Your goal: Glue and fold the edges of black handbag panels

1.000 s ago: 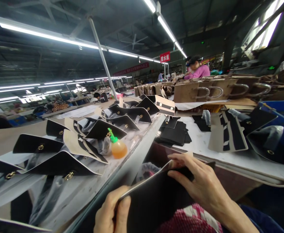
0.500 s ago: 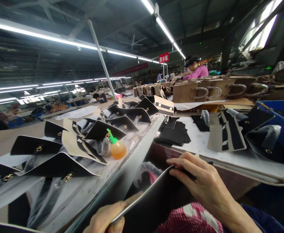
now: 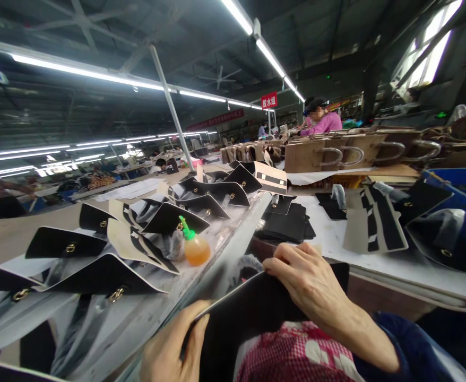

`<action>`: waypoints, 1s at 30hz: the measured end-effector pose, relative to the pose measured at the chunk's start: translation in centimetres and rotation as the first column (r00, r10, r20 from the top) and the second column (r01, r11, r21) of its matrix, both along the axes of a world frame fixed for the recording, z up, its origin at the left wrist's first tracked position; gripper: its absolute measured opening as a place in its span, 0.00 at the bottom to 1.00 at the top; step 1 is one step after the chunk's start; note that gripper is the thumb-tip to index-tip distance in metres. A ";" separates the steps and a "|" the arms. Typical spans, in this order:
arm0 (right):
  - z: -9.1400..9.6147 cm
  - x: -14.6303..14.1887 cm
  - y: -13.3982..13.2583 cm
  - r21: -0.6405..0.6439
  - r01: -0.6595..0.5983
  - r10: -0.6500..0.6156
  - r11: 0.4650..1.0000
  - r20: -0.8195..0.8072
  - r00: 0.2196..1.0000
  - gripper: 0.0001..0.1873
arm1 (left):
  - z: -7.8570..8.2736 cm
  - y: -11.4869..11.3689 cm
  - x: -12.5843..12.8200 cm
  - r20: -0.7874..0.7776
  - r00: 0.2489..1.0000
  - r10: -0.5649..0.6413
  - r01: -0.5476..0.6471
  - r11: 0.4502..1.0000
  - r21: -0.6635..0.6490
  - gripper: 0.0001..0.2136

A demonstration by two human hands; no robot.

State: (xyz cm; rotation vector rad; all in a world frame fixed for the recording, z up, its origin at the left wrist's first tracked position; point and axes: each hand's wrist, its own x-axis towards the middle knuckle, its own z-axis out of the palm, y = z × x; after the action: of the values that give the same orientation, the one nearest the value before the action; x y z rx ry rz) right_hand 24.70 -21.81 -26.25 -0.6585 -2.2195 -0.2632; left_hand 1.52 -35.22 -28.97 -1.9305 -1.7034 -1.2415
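Observation:
I hold a flat black leather panel (image 3: 244,313) over my lap, at the bottom centre of the head view. My left hand (image 3: 173,347) grips its near left edge, thumb on top. My right hand (image 3: 308,281) is curled over the panel's far top edge, fingers pressed on it. A red checked cloth (image 3: 296,353) lies under the panel on my lap. The panel's underside is hidden.
Several black bag flaps with gold clasps (image 3: 101,276) lie on the long belt at left, beside an orange glue bottle with a green nozzle (image 3: 195,246). A stack of black pieces (image 3: 284,223) and a blue bin (image 3: 464,207) sit on the right table. A person in pink (image 3: 322,121) works farther back.
The panel has tilted up and come closer to me. My right hand has slid left along its top edge, and my left hand has moved up its left edge.

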 end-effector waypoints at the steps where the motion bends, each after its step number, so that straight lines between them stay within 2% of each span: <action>1: -0.2 -0.3 0.2 0.014 0.011 -0.012 1.000 0.026 1.000 0.14 | -0.2 0.6 0.0 -0.079 0.997 -0.019 0.018 1.000 -0.020 0.07; 3: -0.4 -0.9 0.3 0.038 0.021 -0.025 0.999 0.087 0.996 0.13 | -0.7 2.1 1.1 -0.213 0.977 -0.014 0.009 1.000 -0.027 0.09; 5: -0.5 -1.6 0.1 0.048 0.012 -0.019 0.999 0.134 0.991 0.13 | -0.9 3.9 3.3 -0.261 0.965 0.023 -0.032 0.999 -0.030 0.11; 8: -0.4 -1.9 -0.4 0.040 -0.032 0.025 0.999 0.156 0.987 0.16 | -0.4 6.1 6.5 -0.225 0.967 0.118 -0.149 0.981 -0.126 0.11; 10: 0.0 -1.2 -0.7 0.054 -0.073 0.066 0.996 0.125 0.990 0.16 | 0.1 6.6 7.4 -0.181 0.973 0.145 -0.181 0.962 -0.204 0.11; 12: 0.5 0.2 -0.8 0.095 -0.075 0.069 0.993 0.065 0.995 0.12 | 0.5 6.5 7.1 -0.096 0.992 0.077 -0.100 0.962 -0.252 0.12; 14: 0.9 1.7 -0.8 0.129 -0.039 0.040 0.991 -0.005 0.999 0.07 | 0.6 5.8 6.3 0.032 0.999 -0.040 0.047 0.964 -0.263 0.13; 18: 1.2 3.5 -1.0 0.115 0.008 0.001 0.993 -0.080 0.997 0.03 | 0.9 4.4 5.3 0.195 0.966 -0.171 0.217 0.945 -0.246 0.14; 24: 1.2 2.9 -1.3 0.065 0.007 -0.002 0.998 -0.074 0.997 0.06 | 1.4 3.5 5.7 0.196 0.949 -0.246 0.280 0.945 -0.171 0.12; 27: 1.1 2.8 -1.2 0.053 -0.001 0.004 0.999 -0.062 0.998 0.10 | 1.2 3.4 5.7 0.207 0.945 -0.254 0.286 0.948 -0.143 0.11; 30: 1.0 2.8 -1.1 0.062 -0.014 0.016 0.998 -0.043 0.999 0.12 | 0.9 3.3 5.5 0.152 0.944 -0.292 0.311 0.942 -0.122 0.12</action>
State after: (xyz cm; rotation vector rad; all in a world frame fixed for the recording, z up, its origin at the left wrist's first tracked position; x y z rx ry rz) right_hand 27.46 -22.92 -25.22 -0.6082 -2.1653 -0.3064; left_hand 7.01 -31.95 -28.07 -2.3145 -1.6427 -1.4136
